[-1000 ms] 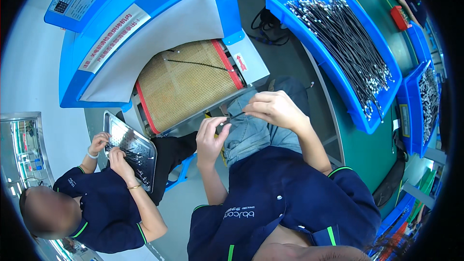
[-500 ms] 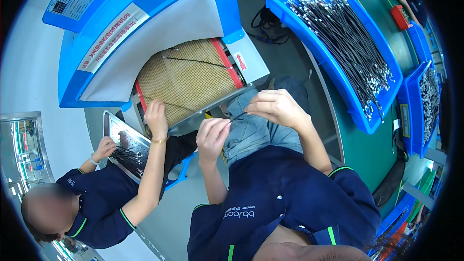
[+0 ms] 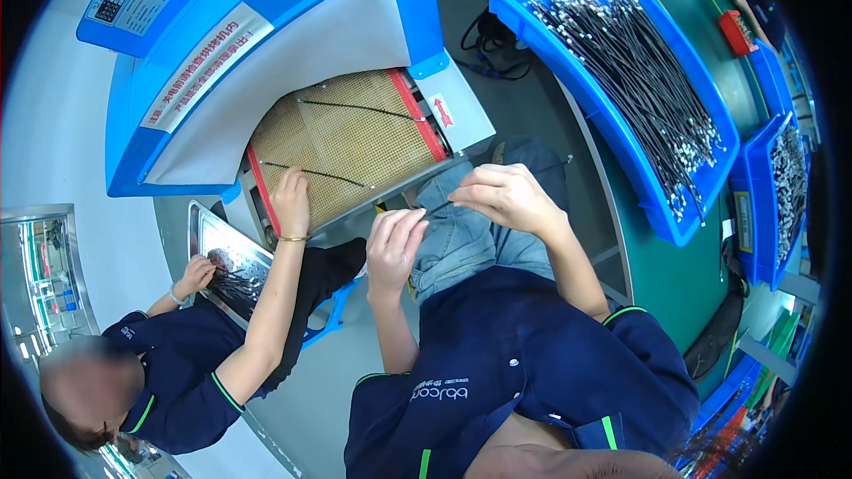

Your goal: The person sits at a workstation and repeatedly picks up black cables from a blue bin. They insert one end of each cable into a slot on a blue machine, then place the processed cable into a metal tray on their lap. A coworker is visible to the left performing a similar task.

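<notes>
A short black cable (image 3: 437, 210) is stretched between my two hands above my lap. My left hand (image 3: 395, 247) pinches its left end. Closed on the other end is my right hand (image 3: 504, 195), with its fingertips pressed together. Both cable ends are hidden in my fingers. Ahead and to the left, two black cables lie across the tan mesh conveyor belt (image 3: 342, 146) of a blue machine (image 3: 266, 0). A co-worker's hand (image 3: 289, 202) is at the belt's near edge, and their other hand (image 3: 195, 273) is over a metal tray (image 3: 202, 223) of black cables.
On the green table (image 3: 652, 257) to my right stands a large blue bin (image 3: 612, 155) full of black cables with pale ends. Another blue bin (image 3: 765, 239) of cables sits beyond it. A small red box (image 3: 735, 33) is farther back. The co-worker sits close on my left.
My left hand has shifted slightly up and right, nearer my right hand. Both cables on the belt lie a little farther toward the machine. The co-worker's hand at the belt has moved slightly.
</notes>
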Action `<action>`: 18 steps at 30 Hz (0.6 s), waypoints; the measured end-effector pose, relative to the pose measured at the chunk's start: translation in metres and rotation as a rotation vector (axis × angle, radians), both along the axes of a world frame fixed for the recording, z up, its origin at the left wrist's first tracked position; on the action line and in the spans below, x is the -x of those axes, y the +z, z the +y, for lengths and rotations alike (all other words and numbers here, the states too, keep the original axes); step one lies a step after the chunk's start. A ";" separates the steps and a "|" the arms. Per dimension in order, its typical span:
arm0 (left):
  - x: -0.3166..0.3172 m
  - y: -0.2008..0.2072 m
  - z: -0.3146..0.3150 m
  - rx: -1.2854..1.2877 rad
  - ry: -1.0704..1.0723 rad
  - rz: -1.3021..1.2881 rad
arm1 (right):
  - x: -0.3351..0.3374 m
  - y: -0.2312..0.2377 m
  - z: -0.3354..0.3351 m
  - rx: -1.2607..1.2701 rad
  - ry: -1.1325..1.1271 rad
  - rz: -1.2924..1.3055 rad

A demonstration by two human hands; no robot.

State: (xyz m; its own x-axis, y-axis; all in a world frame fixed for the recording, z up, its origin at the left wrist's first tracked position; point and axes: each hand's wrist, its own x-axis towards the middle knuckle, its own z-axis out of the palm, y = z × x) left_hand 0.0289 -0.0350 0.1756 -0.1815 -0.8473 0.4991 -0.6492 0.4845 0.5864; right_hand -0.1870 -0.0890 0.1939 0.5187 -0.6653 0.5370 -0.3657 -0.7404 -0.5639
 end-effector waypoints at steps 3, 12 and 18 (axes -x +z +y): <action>0.003 0.000 0.001 0.015 0.019 0.054 | 0.001 0.000 0.001 -0.015 -0.011 -0.004; 0.003 0.002 0.002 0.034 0.031 0.124 | 0.001 0.000 0.002 -0.057 0.011 0.022; 0.004 -0.001 0.002 0.043 0.019 0.131 | 0.000 -0.002 0.002 -0.071 0.027 0.008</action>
